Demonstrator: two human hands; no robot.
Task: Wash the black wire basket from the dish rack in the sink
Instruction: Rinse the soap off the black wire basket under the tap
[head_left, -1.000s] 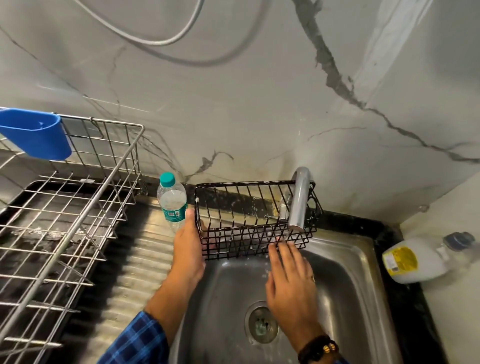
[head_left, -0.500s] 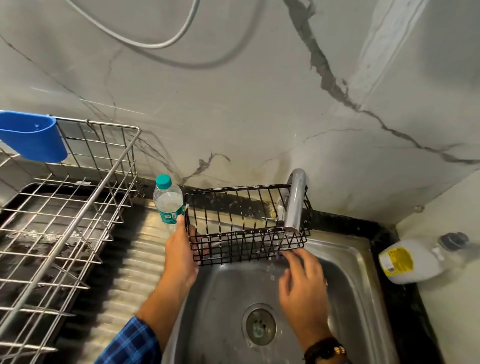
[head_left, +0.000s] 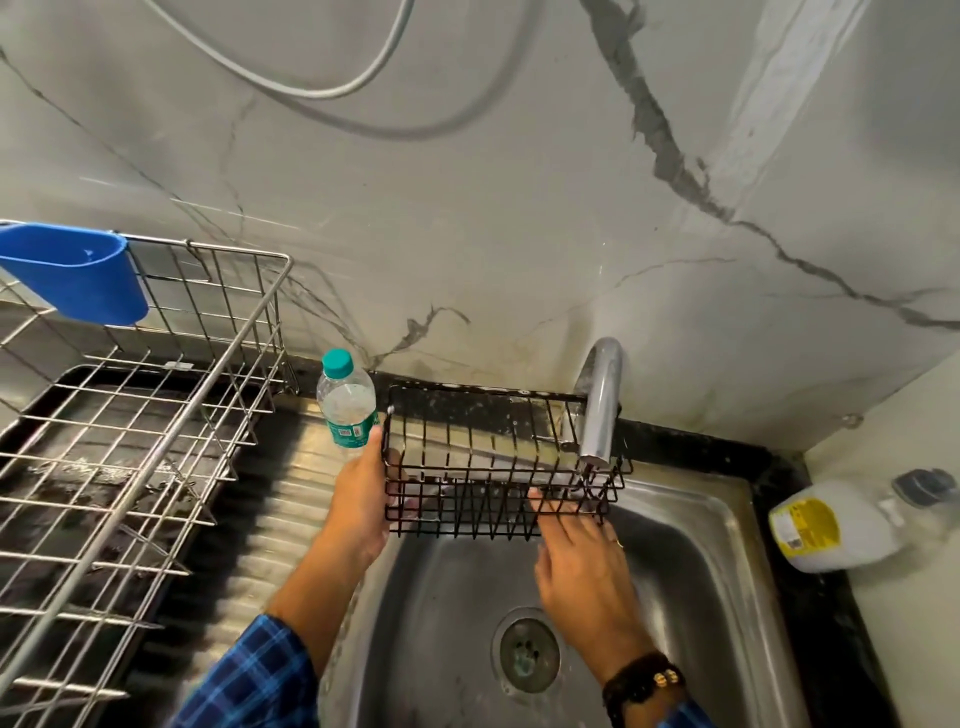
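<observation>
- While I hold the black rectangular wire basket (head_left: 498, 467) over the stainless steel sink (head_left: 691, 561), its right end sits under the curved chrome tap spout (head_left: 601, 400).
- Left hand (head_left: 363, 499): fingers wrapped round the basket's left end wall.
- Right hand (head_left: 582, 551): flat, fingers straight against the front wires, holding nothing.
- My judgement: rub along each wire, turning the basket so water reaches every side.
- Long axis: left to right; open top faces up.

wire basket (head_left: 483, 467): over sink (head_left: 691, 545), left end in left hand (head_left: 363, 499) fingers, front edge on right hand (head_left: 582, 561) fingertips
faucet (head_left: 600, 405): just behind right fingertips
bottle (head_left: 348, 410): just behind left fingers
dish rack (head_left: 173, 431): well left of left fingers
jug (head_left: 831, 525): well right of right fingers
</observation>
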